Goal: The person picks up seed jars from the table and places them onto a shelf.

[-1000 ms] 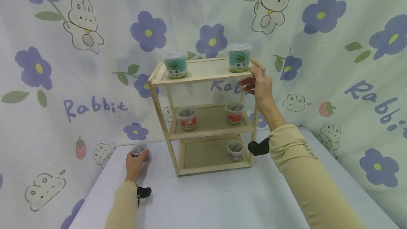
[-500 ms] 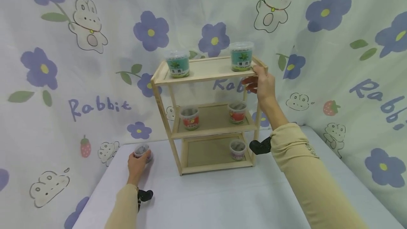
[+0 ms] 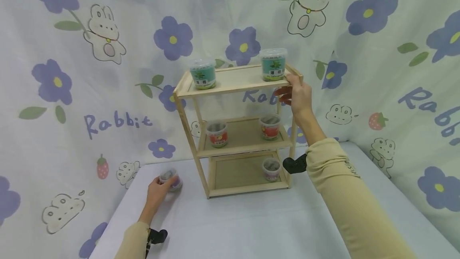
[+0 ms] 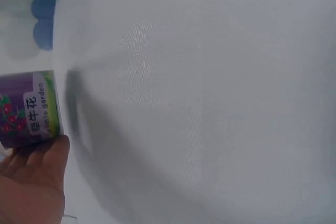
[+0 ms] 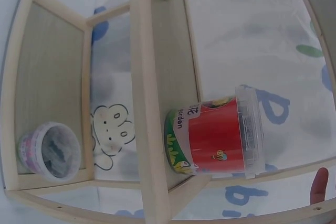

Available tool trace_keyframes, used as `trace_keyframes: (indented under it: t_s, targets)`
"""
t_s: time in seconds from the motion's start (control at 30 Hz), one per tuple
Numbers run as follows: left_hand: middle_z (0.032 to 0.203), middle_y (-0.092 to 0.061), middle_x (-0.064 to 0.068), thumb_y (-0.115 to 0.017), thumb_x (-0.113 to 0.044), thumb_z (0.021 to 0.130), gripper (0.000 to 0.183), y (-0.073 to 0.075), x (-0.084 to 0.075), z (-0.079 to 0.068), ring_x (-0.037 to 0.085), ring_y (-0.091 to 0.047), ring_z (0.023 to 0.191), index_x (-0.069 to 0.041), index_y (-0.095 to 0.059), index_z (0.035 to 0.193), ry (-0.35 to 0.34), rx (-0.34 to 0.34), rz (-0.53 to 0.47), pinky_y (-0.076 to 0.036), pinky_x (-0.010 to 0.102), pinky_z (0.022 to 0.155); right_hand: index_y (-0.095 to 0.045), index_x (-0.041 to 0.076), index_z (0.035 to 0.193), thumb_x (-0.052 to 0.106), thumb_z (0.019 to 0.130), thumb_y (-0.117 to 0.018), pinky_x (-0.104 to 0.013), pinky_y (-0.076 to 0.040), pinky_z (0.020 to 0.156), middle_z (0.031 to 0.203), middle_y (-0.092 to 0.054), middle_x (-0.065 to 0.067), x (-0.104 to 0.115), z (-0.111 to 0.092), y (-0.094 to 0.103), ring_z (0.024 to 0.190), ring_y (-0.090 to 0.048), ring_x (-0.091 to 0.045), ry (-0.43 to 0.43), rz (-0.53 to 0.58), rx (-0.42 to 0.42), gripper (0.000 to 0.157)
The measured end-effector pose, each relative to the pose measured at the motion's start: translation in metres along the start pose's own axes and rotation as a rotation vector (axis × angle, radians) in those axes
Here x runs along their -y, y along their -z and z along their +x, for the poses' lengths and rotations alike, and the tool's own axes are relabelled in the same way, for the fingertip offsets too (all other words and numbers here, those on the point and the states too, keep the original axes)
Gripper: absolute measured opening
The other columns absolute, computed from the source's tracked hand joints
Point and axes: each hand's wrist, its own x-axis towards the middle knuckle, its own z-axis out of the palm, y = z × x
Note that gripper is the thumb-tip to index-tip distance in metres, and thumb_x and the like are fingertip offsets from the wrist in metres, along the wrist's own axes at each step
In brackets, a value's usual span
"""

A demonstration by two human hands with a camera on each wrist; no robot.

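Note:
In the head view my left hand (image 3: pixel 158 193) grips a small clear-lidded plastic tub (image 3: pixel 167 174) at the table's back left. The left wrist view shows the tub's purple flower label (image 4: pixel 26 108), with fingers (image 4: pixel 39 156) along its side and a shadow on the cloth beside it. My right hand (image 3: pixel 301 99) holds the upper right corner of a three-tier wooden shelf (image 3: pixel 238 78), fingers curled below the top board. Only a fingertip (image 5: pixel 319 184) of that hand shows in the right wrist view.
Two green-labelled tubs (image 3: pixel 203 76) stand on the top tier. The middle tier carries two red-labelled tubs (image 3: pixel 270 129). A smaller pale purple tub (image 3: pixel 271 171) sits at the bottom tier's right. A patterned curtain (image 3: pixel 118 71) hangs behind the white table (image 3: pixel 233 227).
My left hand has moved the purple tub a little to the right, toward the shelf, and the tub now leans. The right hand keeps its hold on the shelf. The head view shifted slightly.

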Motion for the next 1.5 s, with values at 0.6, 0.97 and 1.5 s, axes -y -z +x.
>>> trace_keyframes:
  t_s: [0.6, 0.97, 1.5]
  targets:
    - [0.148, -0.043, 0.028, -0.067, -0.049, 0.091, 0.086, -0.013, -0.016, -0.060, 0.042, -0.040, 0.138, 0.006, -0.032, 0.148, -0.102, 0.141, 0.002, -0.037, 0.049, 0.111, -0.070, 0.017, 0.084, 0.042, 0.100, -0.041, -0.027, -0.046, 0.061, 0.067, -0.070, 0.007, 0.004, -0.001, 0.000, 0.059, -0.059, -0.015, 0.011, -0.025, 0.025, 0.042]
    - [0.143, -0.049, 0.026, -0.073, -0.039, 0.089, 0.078, -0.047, -0.036, -0.107, 0.039, -0.049, 0.133, 0.004, -0.038, 0.145, -0.126, 0.141, -0.112, -0.046, 0.038, 0.104, -0.071, 0.017, 0.084, 0.041, 0.100, -0.041, -0.027, -0.047, 0.062, 0.067, -0.070, 0.006, 0.006, 0.002, 0.001, 0.060, -0.060, -0.016, 0.022, -0.033, 0.018, 0.041]
    - [0.139, -0.054, 0.023, -0.074, -0.028, 0.090, 0.072, -0.119, -0.072, -0.109, 0.035, -0.052, 0.130, 0.004, -0.040, 0.144, -0.252, 0.193, -0.292, -0.049, 0.034, 0.101, -0.072, 0.014, 0.083, 0.041, 0.099, -0.043, -0.027, -0.045, 0.059, 0.068, -0.071, 0.003, 0.003, 0.000, 0.001, 0.059, -0.060, -0.017, -0.004, -0.013, 0.010, 0.042]
